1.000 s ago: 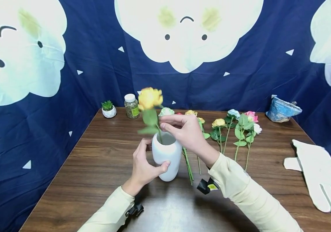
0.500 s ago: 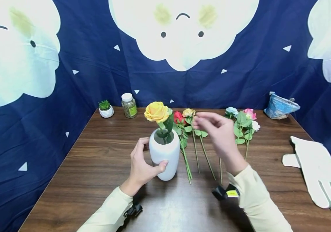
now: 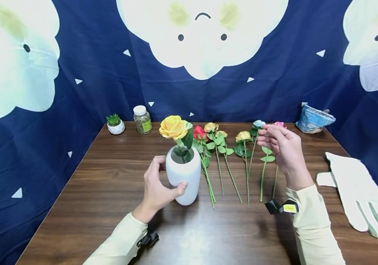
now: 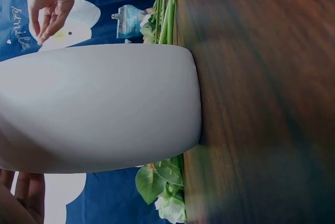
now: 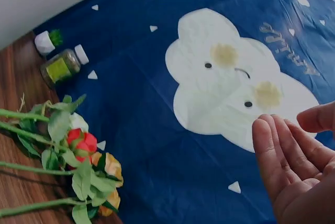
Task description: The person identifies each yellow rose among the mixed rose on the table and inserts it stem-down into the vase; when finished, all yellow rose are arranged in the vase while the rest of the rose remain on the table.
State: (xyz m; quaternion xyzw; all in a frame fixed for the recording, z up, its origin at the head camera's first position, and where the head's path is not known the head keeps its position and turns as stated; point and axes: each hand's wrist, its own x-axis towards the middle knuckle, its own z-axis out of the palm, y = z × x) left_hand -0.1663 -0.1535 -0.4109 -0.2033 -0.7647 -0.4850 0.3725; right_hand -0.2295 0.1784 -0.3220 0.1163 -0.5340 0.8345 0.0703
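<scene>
A white vase (image 3: 183, 176) stands upright on the wooden table (image 3: 109, 191) with one yellow rose (image 3: 173, 127) in it. My left hand (image 3: 159, 184) grips the vase from its left side; its body (image 4: 104, 109) fills the left wrist view. Several loose roses lie in a row to the right: a red one (image 3: 199, 132), yellow ones (image 3: 243, 136), a pale blue one (image 3: 258, 124) and a pink one (image 3: 279, 124). My right hand (image 3: 280, 145) hovers over the right end of that row with relaxed fingers (image 5: 282, 166) and holds nothing.
A white glove (image 3: 357, 191) lies at the right edge of the table. A blue pouch (image 3: 314, 117) sits at the back right. A green-filled jar (image 3: 142, 119) and a small potted succulent (image 3: 115, 125) stand at the back left. Blue cloth encloses the table.
My right hand let go of the yellow rose, which sank lower into the vase. That hand then moved right, from the vase to above the pink rose. The left hand stayed on the vase.
</scene>
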